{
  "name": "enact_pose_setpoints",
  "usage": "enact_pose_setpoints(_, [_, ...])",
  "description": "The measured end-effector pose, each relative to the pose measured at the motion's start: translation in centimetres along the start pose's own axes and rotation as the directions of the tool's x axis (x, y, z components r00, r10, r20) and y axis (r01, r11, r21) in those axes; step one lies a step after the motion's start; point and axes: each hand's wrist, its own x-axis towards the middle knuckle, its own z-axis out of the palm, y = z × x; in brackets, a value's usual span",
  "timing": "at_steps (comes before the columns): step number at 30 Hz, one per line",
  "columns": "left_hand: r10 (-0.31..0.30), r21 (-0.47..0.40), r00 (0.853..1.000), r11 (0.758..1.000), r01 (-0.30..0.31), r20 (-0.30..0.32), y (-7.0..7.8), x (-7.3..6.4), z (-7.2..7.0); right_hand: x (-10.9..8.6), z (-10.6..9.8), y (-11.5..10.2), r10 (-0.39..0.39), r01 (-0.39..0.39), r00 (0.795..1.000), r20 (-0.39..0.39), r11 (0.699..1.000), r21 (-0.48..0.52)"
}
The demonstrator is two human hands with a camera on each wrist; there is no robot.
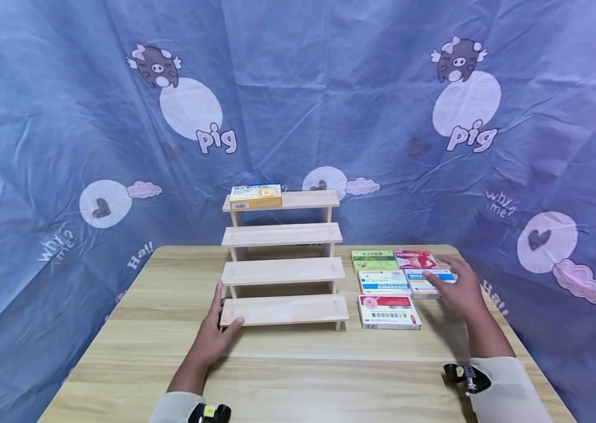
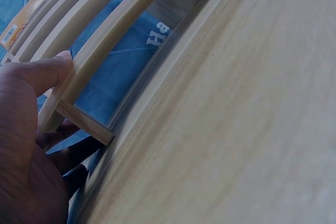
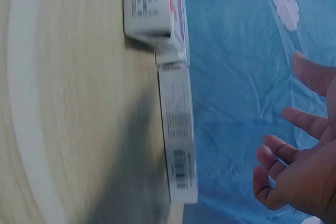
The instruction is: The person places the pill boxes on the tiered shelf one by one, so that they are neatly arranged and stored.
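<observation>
A stepped wooden display rack [image 1: 284, 310] stands on the table, and my left hand [image 1: 213, 335] grips the left end of its lowest step. The thumb [image 2: 55, 71] lies on the step in the left wrist view, while the other fingers reach below it. My right hand [image 1: 460, 292] hovers over a blue-and-white medicine box [image 1: 427, 286] with loose, spread fingers. Air shows between that hand [image 3: 304, 166] and the boxes in the right wrist view. Around that box lie a red box [image 1: 414, 259], a green box [image 1: 374, 259] and another blue-and-white box [image 1: 384, 282].
A yellow-and-white medicine box [image 1: 255, 198] sits on the left of the top step. A red-and-white box [image 1: 389, 311] lies nearest me, right of the rack. Behind the wooden table [image 1: 298, 376] hangs a blue cloth [image 1: 298, 117] with printed pigs.
</observation>
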Motion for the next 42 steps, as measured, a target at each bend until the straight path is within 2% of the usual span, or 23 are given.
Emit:
enact_pose_setpoints(12, [-0.011,-0.012,1.000,1.000,0.011,-0.004,-0.2,-0.4,0.1,0.2,-1.0,2.6,0.005,-0.004,0.999,0.045,1.000,-0.029])
enact_pose_setpoints(22, [-0.017,-0.004,1.000,1.000,0.017,-0.005,-0.3,-0.7,0.0,0.6,-0.4,4.4,0.005,-0.001,0.996,0.094,0.999,-0.040])
enact_pose_setpoints(29, [-0.027,-0.015,1.000,1.000,0.027,0.005,-0.5,-0.3,-0.1,0.6,-0.3,4.9,0.025,-0.022,0.993,0.120,0.999,-0.028])
enact_pose_setpoints(42, [-0.007,-0.022,1.000,1.000,0.008,0.015,-0.6,0.2,0.0,0.8,0.1,6.6,0.072,-0.075,0.983,0.171,0.997,0.011])
